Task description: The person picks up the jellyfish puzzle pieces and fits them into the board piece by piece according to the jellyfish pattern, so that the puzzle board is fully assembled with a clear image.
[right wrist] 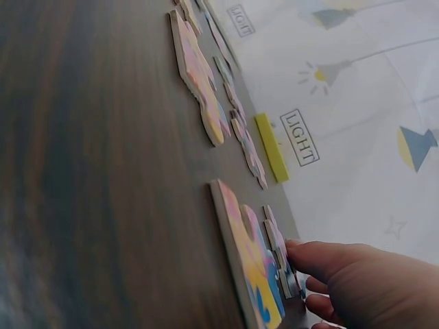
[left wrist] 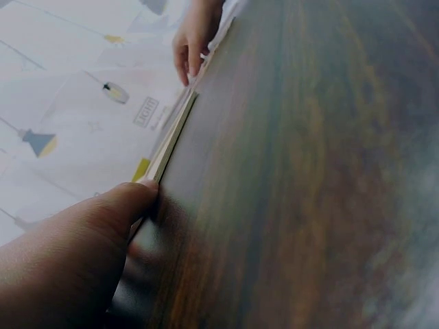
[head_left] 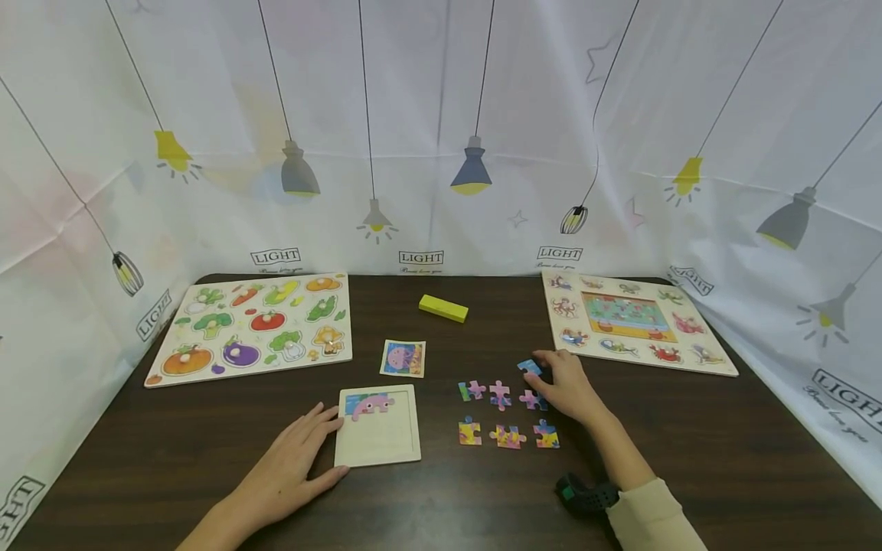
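A square wooden puzzle tray [head_left: 377, 448] lies on the table, with a pink and blue picture section [head_left: 372, 404] fitted along its top. My left hand [head_left: 292, 459] rests at the tray's left side, fingertips on the left edge and thumb at the lower left corner. To the right, my right hand [head_left: 568, 385] pinches a blue puzzle piece [head_left: 529, 367] between thumb and fingers. Close below that hand is a pink and blue piece [head_left: 530, 399]. Other loose pieces lie in two rows, including a yellow one [head_left: 470, 433] and a yellow and blue one [right wrist: 257, 274].
A small picture card [head_left: 403, 359] lies behind the tray, and a yellow block [head_left: 443, 308] farther back. A vegetable board [head_left: 251, 329] stands at the back left, a sea-animal board [head_left: 637, 321] at the back right. A dark wristband [head_left: 586, 496] sits by the right sleeve.
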